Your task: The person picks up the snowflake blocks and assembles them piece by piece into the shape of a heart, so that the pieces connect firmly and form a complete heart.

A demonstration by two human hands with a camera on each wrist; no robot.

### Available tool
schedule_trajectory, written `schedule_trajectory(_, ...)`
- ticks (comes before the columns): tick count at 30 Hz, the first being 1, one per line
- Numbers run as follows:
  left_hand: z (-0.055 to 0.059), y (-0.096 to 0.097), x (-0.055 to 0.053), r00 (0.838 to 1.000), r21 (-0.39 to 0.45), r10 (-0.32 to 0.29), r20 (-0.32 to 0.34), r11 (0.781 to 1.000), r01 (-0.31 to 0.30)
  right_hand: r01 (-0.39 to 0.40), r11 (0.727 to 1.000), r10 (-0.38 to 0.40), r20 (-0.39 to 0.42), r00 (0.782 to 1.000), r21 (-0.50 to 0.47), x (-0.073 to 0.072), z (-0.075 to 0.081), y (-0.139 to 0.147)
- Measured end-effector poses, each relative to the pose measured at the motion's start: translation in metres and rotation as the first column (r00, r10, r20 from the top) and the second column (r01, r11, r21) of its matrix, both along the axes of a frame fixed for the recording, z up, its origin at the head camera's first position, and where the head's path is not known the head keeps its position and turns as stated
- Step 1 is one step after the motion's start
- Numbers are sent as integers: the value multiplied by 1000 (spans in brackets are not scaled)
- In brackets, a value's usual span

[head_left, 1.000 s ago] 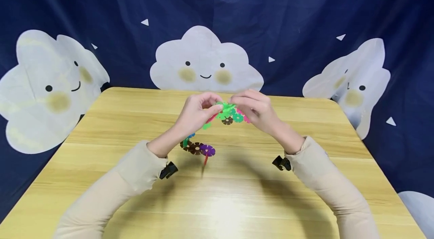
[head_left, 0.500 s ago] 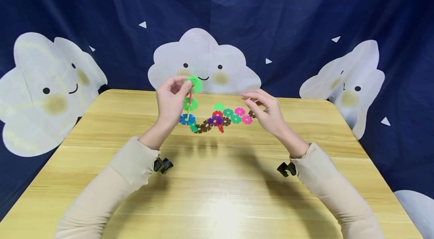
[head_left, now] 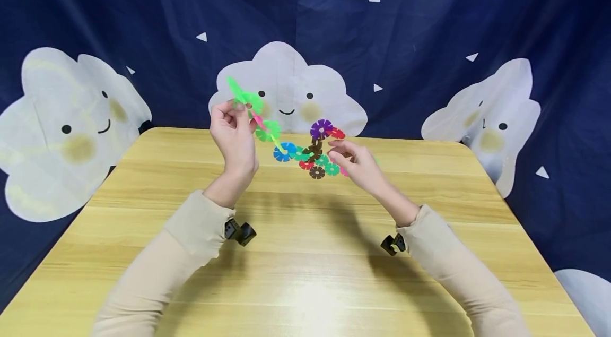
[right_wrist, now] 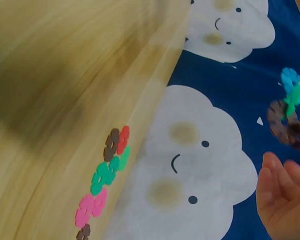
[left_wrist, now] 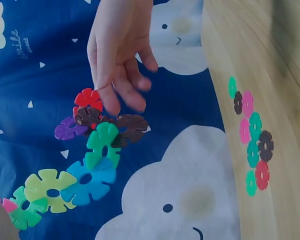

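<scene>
My left hand (head_left: 235,138) pinches the upper end of a linked chain of plastic snowflake discs, raised over the table, at a green disc (head_left: 253,102). From there the chain runs down through pink, green and yellow discs to a blue disc (head_left: 285,152). Teal and brown discs follow, and a purple disc (head_left: 321,129) and a red disc (head_left: 337,132) stand at the far end. My right hand (head_left: 357,166) hovers beside that end with loosely bent fingers. In the left wrist view its fingertips (left_wrist: 110,100) overlap the red disc's edge, with nothing visibly gripped.
On the wooden table (head_left: 305,252), several loose discs lie in a row near the far edge, among them a brown disc (head_left: 317,172) and pink discs (right_wrist: 91,206). Behind the table hangs a dark blue curtain (head_left: 334,13) with white clouds.
My left hand has risen and moved left, first drawing the chain upright, then slanting it rightward. My right hand moved away to the right, then back to the chain's purple and red end.
</scene>
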State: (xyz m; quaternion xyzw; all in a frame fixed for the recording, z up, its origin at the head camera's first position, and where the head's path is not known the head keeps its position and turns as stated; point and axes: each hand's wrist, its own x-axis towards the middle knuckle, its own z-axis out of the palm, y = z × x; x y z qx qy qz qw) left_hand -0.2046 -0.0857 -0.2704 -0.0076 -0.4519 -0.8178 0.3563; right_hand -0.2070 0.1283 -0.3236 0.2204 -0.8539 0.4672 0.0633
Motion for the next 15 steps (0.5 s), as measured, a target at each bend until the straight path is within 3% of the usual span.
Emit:
schedule_trajectory(8,4,10,5,999,45,-32,41,999,30,-35,980,50,72,996,-197,0,-4,-10)
schedule_trajectory(12,3,13,6,996,76,-63,69,995,58,-78,921,99,36,994,-381,1,-4,-16)
schedule_trajectory(15,0,13,6,991,86,-101,86,992,94,-68,873,71,-12,997,-483,1,-4,-18)
